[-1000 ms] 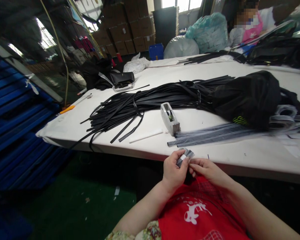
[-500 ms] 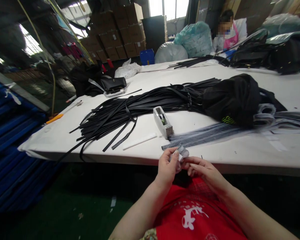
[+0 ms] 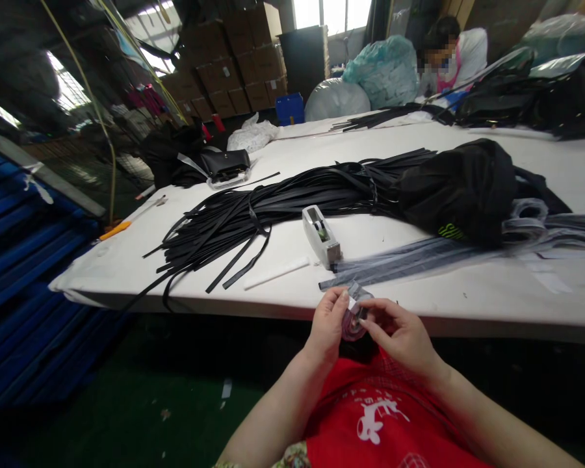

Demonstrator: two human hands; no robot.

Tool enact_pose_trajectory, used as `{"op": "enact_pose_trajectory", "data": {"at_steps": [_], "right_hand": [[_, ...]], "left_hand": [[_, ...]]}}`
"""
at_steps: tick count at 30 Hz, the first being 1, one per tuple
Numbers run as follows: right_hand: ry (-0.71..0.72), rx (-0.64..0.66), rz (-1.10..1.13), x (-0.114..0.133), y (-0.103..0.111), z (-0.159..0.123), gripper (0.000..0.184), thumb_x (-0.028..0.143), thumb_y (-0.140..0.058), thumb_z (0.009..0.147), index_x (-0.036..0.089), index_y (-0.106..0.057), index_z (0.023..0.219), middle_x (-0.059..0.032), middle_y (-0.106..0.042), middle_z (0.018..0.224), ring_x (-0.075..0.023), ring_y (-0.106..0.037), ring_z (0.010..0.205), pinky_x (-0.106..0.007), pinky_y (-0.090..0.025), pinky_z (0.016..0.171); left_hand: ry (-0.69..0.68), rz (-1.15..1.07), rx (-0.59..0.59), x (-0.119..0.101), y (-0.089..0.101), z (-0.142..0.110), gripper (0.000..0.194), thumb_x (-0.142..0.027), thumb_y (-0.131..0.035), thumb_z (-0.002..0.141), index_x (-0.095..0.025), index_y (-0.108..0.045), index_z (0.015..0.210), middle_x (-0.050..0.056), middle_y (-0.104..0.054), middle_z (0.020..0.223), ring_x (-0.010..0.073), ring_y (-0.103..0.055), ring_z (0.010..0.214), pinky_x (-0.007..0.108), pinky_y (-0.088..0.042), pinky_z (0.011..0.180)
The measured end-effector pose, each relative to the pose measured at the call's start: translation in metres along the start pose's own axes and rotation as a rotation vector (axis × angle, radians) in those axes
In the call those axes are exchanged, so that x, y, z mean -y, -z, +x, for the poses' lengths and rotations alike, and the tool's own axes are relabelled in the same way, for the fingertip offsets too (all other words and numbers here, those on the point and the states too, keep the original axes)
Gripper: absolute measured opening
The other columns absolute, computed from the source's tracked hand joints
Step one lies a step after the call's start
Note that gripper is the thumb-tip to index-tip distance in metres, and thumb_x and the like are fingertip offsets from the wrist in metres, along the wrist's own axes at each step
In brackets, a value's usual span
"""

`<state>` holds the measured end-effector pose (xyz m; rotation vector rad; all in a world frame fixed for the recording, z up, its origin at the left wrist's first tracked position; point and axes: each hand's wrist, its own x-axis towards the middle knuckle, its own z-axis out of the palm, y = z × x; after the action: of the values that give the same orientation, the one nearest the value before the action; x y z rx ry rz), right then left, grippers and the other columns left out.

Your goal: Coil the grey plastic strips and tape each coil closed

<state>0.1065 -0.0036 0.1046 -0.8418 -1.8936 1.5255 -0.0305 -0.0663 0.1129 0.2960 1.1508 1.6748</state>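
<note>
Both my hands meet just below the near edge of the white table [image 3: 283,296]. My left hand [image 3: 327,325] pinches a small rolled strap in clear plastic wrap [image 3: 353,318]. My right hand [image 3: 400,335] has its fingers closed on the same roll from the right side. A white tape dispenser [image 3: 320,235] stands on the table just beyond my hands. A long bundle of black straps [image 3: 273,205] stretches across the table behind it. Several plastic-wrapped straps [image 3: 419,260] lie flat to the right of the dispenser.
A black bag [image 3: 461,188] rests on the straps at the right. A small black purse [image 3: 224,164] sits at the far left corner. Blue racks [image 3: 24,273] stand at my left. Another person [image 3: 443,55] sits at the far side, near cardboard boxes [image 3: 238,62].
The wrapped strap has gone from a flat end held up between my fingers to a curled roll held lower. The camera has shifted slightly.
</note>
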Motion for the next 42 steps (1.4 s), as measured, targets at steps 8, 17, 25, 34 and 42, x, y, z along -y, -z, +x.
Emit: {"op": "enact_pose_trajectory", "data": {"at_steps": [8, 17, 25, 34, 42], "right_hand": [[0.092, 0.002, -0.135, -0.008, 0.004, 0.007, 0.016, 0.037, -0.065, 0.085, 0.023, -0.068, 0.092, -0.0057, -0.071, 0.086, -0.0220, -0.065, 0.080, -0.033, -0.053, 0.075], [0.051, 0.249, -0.204, 0.014, 0.023, 0.012, 0.021, 0.036, -0.053, 0.091, 0.022, -0.056, 0.075, -0.0014, -0.062, 0.075, -0.0173, -0.055, 0.071, -0.028, -0.045, 0.069], [-0.223, 0.264, 0.136, 0.003, 0.023, 0.009, 0.033, 0.051, -0.066, 0.082, 0.019, -0.058, 0.078, -0.0026, -0.067, 0.076, -0.0178, -0.064, 0.072, -0.031, -0.051, 0.070], [-0.419, 0.102, 0.397, -0.006, 0.014, 0.009, 0.051, 0.052, -0.084, 0.063, 0.021, -0.050, 0.084, -0.0036, -0.074, 0.076, -0.0190, -0.071, 0.069, -0.027, -0.054, 0.062], [-0.283, -0.128, 0.408, -0.002, -0.002, 0.009, 0.048, 0.050, -0.084, 0.061, 0.022, -0.048, 0.074, 0.0026, -0.065, 0.063, -0.0142, -0.059, 0.057, -0.025, -0.048, 0.056]], "left_hand": [[-0.034, 0.040, 0.021, 0.003, -0.005, -0.004, 0.046, -0.051, -0.079, 0.068, -0.017, -0.061, 0.093, -0.002, -0.062, 0.075, 0.0086, -0.055, 0.060, 0.021, -0.044, 0.058], [-0.190, 0.434, 0.071, 0.011, 0.007, 0.003, 0.038, -0.049, -0.067, 0.082, -0.017, -0.064, 0.102, 0.002, -0.067, 0.078, 0.0098, -0.053, 0.060, 0.021, -0.043, 0.057], [-0.198, 0.490, 0.042, 0.014, 0.008, 0.006, 0.035, -0.046, -0.068, 0.081, -0.019, -0.068, 0.102, 0.006, -0.071, 0.090, 0.0163, -0.061, 0.074, 0.026, -0.049, 0.067], [-0.301, 0.652, 0.004, 0.015, 0.003, 0.003, 0.030, -0.040, -0.059, 0.089, -0.017, -0.065, 0.108, 0.006, -0.072, 0.093, 0.0149, -0.063, 0.077, 0.027, -0.052, 0.072], [-0.611, 0.960, 0.012, 0.009, -0.010, -0.019, 0.027, -0.030, -0.051, 0.094, -0.020, -0.060, 0.117, 0.007, -0.072, 0.106, 0.0193, -0.067, 0.095, 0.033, -0.053, 0.088]]}}
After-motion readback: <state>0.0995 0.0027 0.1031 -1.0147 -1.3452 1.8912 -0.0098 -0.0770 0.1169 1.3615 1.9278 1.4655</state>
